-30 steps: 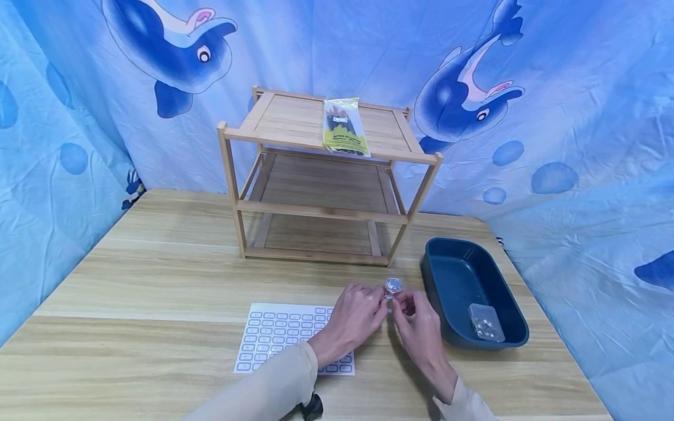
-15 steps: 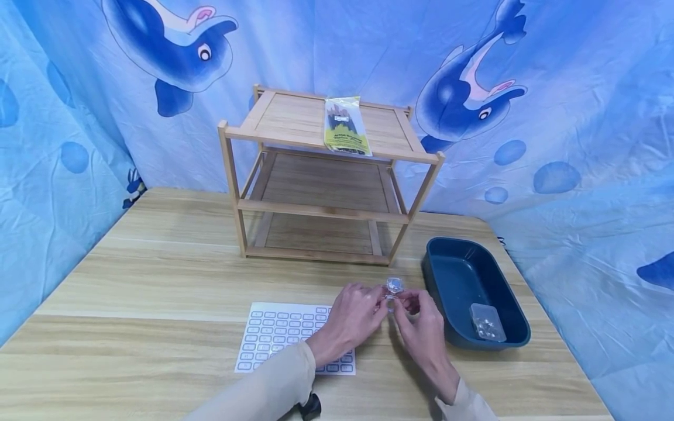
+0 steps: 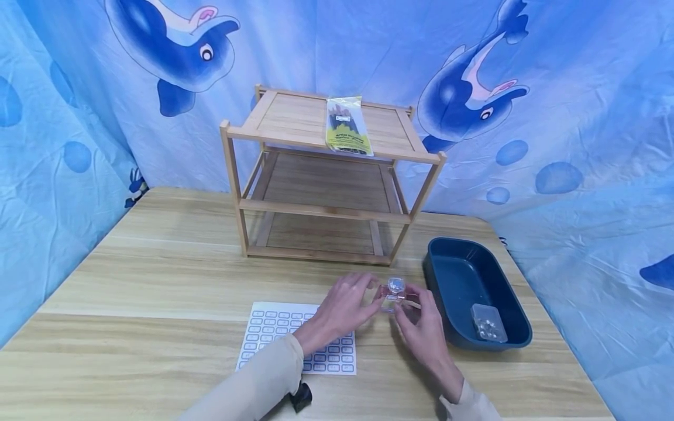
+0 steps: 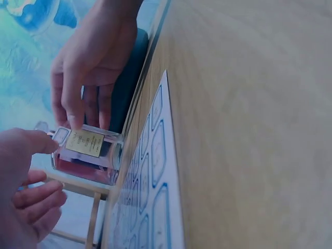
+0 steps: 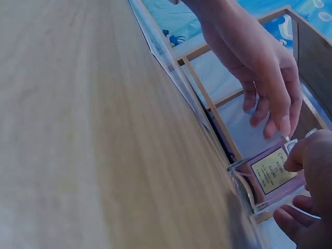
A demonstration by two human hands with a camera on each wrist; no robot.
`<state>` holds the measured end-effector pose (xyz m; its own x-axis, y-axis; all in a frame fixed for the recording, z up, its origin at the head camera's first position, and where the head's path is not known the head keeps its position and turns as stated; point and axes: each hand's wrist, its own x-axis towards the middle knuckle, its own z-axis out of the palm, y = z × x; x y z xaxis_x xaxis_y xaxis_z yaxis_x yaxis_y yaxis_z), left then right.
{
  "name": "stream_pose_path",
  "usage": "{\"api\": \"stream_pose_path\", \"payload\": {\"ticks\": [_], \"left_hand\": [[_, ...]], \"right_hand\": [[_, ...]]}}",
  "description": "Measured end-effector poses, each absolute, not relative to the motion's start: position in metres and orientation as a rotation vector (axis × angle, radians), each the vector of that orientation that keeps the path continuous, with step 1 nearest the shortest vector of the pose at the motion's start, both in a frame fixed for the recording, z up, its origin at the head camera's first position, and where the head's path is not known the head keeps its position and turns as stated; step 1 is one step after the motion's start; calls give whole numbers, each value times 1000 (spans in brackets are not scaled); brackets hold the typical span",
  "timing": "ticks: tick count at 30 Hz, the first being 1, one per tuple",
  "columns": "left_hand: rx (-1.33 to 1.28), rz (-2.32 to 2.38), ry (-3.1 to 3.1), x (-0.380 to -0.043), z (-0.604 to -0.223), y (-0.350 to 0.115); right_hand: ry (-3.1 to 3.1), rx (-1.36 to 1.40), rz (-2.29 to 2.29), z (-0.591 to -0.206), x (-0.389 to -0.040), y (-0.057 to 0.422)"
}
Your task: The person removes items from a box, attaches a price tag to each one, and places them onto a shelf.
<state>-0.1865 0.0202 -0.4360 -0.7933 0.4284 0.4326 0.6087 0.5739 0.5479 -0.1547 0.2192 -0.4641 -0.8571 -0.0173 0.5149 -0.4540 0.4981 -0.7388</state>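
Note:
A clear glass perfume bottle with pinkish liquid and a faceted clear cap stands upright on the table. My right hand holds it from the right, thumb over the gold front label and other fingers behind. High on the bottle's front, near the neck, sits a small blue-edged sticker. My left hand is at the bottle's left side, its thumb right by that sticker and its other fingers loosely bent, holding nothing.
A sheet of blue-edged stickers lies partly under my left forearm. Close to my right hand is a dark blue tub holding a small clear box. Behind stands a wooden shelf with a brush packet on top.
My left hand has drawn back leftward from the bottle's front and its fingers have spread. More of the bottle shows now. My right hand has barely moved.

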Motion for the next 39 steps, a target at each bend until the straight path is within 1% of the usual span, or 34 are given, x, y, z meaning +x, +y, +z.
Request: {"api": "stream_pose_path", "payload": {"ticks": [7,17,39], "left_hand": [[-923,-1359,-2620,-194,-441,17],[-957,-1526,-2594,-200,-446,19],[-984,-1509,-2588,-198,-447,20]], "right_hand": [[-2379,425,1373,-469,-161,227],[-2414,429,1473,-471,-166,234],[-2420,399,1494,-472,-167,233]]}}
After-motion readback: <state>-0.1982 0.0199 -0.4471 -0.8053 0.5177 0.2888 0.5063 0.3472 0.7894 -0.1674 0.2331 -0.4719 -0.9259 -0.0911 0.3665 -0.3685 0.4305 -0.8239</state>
